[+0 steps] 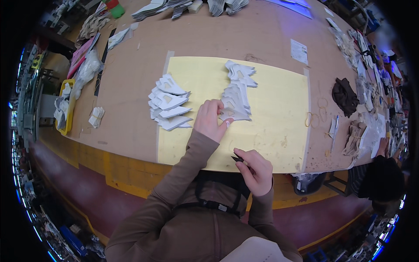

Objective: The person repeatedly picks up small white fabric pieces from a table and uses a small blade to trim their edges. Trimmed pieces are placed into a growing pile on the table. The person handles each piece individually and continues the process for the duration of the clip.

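Note:
My left hand (211,118) is at the near end of a fanned row of white cut pieces (236,97), its thumb and fingers closed on the left edge of the nearest cut piece (235,112). The pieces look like flat fabric or leather with pointed corners and a small opening. Nearer to me, my right hand (257,171) grips a small black pointed tool (237,159), mostly hidden in the fingers. Left of my left hand lies a second overlapping pile of white pieces (169,103). At the far end, more pieces (241,73) continue the row.
A yellow sheet (275,131) is taped to the brown table (131,56). Grey stacks (179,6) line the far edge. To the right lie dark cloth (345,97), rubber bands (311,119) and a bundle (355,136); another person (384,177) sits there. A yellow bin (66,107) stands left.

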Tool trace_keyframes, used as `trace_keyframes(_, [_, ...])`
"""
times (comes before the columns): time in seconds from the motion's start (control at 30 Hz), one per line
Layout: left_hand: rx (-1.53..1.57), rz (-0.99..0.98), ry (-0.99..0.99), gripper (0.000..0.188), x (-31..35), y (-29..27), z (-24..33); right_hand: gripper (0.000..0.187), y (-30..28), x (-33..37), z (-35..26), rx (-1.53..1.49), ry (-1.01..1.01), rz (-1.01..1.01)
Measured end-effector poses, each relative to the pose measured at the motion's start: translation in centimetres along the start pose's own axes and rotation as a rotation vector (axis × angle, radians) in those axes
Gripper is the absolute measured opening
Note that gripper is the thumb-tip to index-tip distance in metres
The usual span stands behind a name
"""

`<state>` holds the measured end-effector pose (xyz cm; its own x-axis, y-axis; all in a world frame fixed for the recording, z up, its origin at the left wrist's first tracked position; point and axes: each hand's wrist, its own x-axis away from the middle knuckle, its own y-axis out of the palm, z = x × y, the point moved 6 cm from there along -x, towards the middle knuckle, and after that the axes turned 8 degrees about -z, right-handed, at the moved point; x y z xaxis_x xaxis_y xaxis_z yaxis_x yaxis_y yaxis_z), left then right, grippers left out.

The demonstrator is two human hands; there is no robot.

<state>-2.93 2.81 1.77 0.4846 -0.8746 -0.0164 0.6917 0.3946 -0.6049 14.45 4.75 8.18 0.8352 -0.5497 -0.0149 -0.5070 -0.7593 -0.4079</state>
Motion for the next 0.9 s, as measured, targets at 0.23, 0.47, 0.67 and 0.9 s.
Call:
trace_keyframes(0.23, [0.072, -0.104, 0.099, 0.021, 1.1, -0.5, 0.3, 0.037, -0.6, -0.5, -0.9, 0.001, -0.049, 0.031])
trace_keyframes(0.47, [0.746, -0.338, -0.130, 0.017, 4.5, -0.5, 0.0, 0.040, -1.2, -0.6, -0.7, 0.051, -0.072, 0.112])
trace_keyframes(0.67, [1.017, -0.375, -0.225, 0.024, 5.3, -1.2, 1.2, 0.039, -0.8, -1.1, -0.5, 0.102, -0.025, 0.207])
trace_keyframes(0.9, [1.128, -0.266, -0.223, 0.045, 5.4, -2.0, 2.4, 0.038, -0.1, -0.9, -0.2, 0.137, -0.137, 0.273])
